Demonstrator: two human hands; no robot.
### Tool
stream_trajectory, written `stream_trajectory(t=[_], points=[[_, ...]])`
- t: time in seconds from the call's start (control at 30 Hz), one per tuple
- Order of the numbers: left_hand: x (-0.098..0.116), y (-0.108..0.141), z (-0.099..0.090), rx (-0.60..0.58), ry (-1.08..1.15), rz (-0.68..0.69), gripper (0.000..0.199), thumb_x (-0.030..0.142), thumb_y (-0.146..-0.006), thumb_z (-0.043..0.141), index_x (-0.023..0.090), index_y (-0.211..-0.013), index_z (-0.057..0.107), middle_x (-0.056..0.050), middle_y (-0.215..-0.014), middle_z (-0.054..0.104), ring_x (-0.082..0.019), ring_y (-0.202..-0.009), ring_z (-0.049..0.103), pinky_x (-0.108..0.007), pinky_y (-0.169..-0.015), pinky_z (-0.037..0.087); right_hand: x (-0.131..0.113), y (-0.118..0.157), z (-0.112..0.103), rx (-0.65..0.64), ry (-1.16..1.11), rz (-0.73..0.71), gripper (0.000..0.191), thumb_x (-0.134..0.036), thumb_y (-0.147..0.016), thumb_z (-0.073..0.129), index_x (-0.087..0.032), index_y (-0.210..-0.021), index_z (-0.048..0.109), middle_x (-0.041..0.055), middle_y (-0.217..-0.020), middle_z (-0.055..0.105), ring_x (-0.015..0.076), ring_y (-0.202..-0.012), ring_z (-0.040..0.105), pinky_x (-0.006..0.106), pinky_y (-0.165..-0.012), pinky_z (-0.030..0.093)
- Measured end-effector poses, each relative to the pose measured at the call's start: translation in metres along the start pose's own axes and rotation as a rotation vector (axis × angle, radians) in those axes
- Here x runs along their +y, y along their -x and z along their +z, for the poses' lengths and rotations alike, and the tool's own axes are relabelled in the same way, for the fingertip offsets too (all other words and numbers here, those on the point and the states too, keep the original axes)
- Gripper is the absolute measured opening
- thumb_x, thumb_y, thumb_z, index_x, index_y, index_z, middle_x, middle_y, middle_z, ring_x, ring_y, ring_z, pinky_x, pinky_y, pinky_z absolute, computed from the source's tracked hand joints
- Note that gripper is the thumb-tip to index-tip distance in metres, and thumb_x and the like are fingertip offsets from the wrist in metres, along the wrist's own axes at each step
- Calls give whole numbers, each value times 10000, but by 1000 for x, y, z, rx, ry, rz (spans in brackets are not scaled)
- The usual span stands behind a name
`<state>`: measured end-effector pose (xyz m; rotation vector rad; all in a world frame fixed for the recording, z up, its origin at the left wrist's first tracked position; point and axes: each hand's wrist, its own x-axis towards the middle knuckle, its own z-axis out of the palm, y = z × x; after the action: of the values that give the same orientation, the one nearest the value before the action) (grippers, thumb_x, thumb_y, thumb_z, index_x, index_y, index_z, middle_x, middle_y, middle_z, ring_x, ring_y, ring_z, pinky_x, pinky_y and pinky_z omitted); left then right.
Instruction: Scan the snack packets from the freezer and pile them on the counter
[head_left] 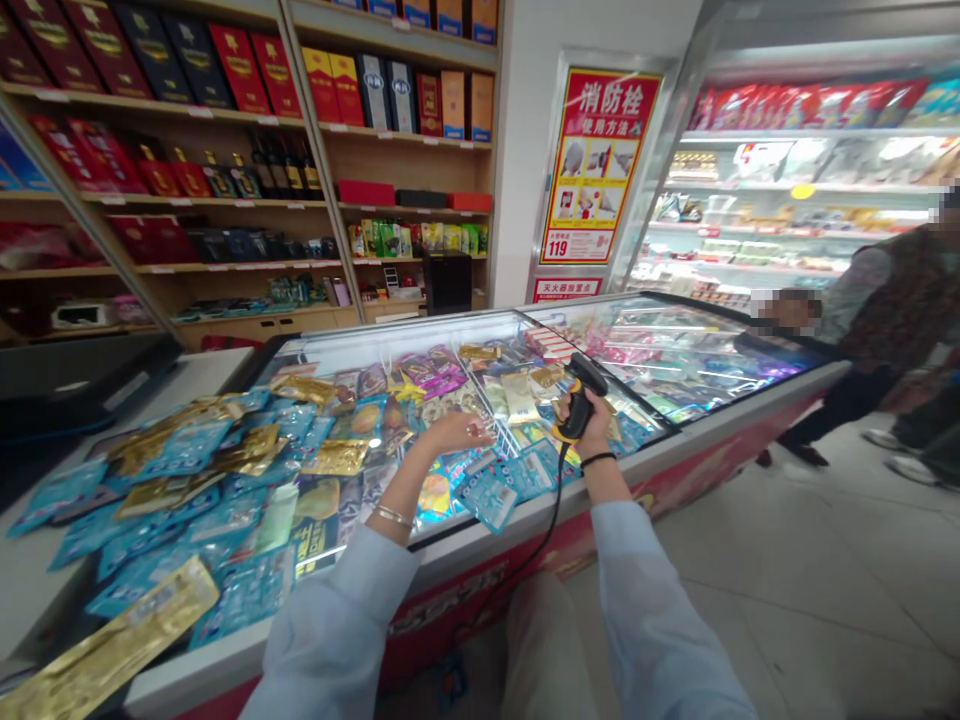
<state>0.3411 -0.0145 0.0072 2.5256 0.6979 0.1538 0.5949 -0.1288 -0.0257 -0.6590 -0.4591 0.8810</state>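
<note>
My right hand [595, 428] is wrapped round the grip of a black and yellow barcode scanner [579, 398]. Its black cable [553, 525] hangs down past the freezer's front edge. Over the glass, my left hand [454, 434] reaches to the right with its fingers loosely bent and apart, and no item shows in it. Just below both hands, blue snack packets [491, 492] lie on the glass at the near edge. A large heap of blue packets [232, 515] and gold packets [337, 457] covers the left end of the freezer.
The glass-topped chest freezer [622, 340] holds many colourful packs. Shelves [322, 130] with boxes and bottles stand behind it. A fire-hydrant sign [600, 165] hangs on the wall. At right are a lit display fridge [795, 190] and people [900, 300] by the freezer's far end.
</note>
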Motion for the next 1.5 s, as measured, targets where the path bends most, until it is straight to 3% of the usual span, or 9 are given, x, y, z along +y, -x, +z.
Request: stream_trajectory(t=[0.1,0.23,0.57,0.67,0.83,1.0,1.2,1.33,1.5], points=[[-1,-2,3,-101,4,33,367,500,-693,712,186,-881,696,-29,-859,706,-164,-776,630,-228,-669,426,2,2,4,-40,36,35,234,-412,-745,626,-196,-822,577,-19,-609,597,113,-402,507,224,-350,400],[-3,-4,10,-121,-60,50,359,477,-626,768,188,-827,700,-22,-830,704,-168,-764,621,-228,-648,415,8,3,13,-111,79,69,217,-393,-750,613,-187,-808,583,-10,-596,600,115,-398,510,221,-352,401],[-3,-1,6,-121,-84,-11,238,348,-669,700,176,-824,646,-31,-835,681,-178,-761,606,-243,-637,409,26,-21,48,-200,94,107,213,-365,-709,622,-178,-805,589,-12,-587,619,111,-363,513,207,-319,370],[-12,1,0,55,16,-86,312,278,-680,664,171,-968,604,-14,-804,645,-171,-730,588,-255,-637,425,35,-28,58,-235,92,121,230,-375,-691,626,-164,-779,599,-14,-568,613,104,-350,513,200,-330,387],[-29,-7,4,502,380,-207,440,259,-813,514,200,-1248,478,17,-758,561,-138,-617,550,-268,-600,460,45,-28,60,-280,127,139,248,-380,-679,640,-153,-775,607,3,-586,626,106,-360,523,200,-327,384],[-34,-20,16,810,841,-277,414,325,-736,660,186,-1101,522,3,-806,580,-132,-666,575,-259,-618,485,48,-24,59,-316,157,163,274,-387,-693,654,-149,-824,617,6,-596,632,108,-374,538,192,-332,379],[-34,-25,26,956,1176,-354,537,284,-533,801,198,-996,545,27,-735,605,-125,-612,573,-237,-571,464,49,-17,64,-377,202,176,243,-378,-724,648,-151,-806,621,10,-590,635,112,-368,536,205,-336,382],[-33,-29,25,989,1361,-324,410,300,-552,775,194,-896,576,22,-707,623,-117,-603,584,-246,-607,484,50,-14,67,-418,214,182,246,-382,-710,664,-154,-793,621,7,-576,637,116,-358,536,208,-332,377],[-33,-33,19,1057,1597,-270,298,274,-642,756,195,-874,586,-5,-823,670,-133,-799,651,-313,-854,504,49,-14,67,-440,203,198,254,-374,-725,656,-150,-838,619,8,-582,637,108,-361,532,202,-341,382]])
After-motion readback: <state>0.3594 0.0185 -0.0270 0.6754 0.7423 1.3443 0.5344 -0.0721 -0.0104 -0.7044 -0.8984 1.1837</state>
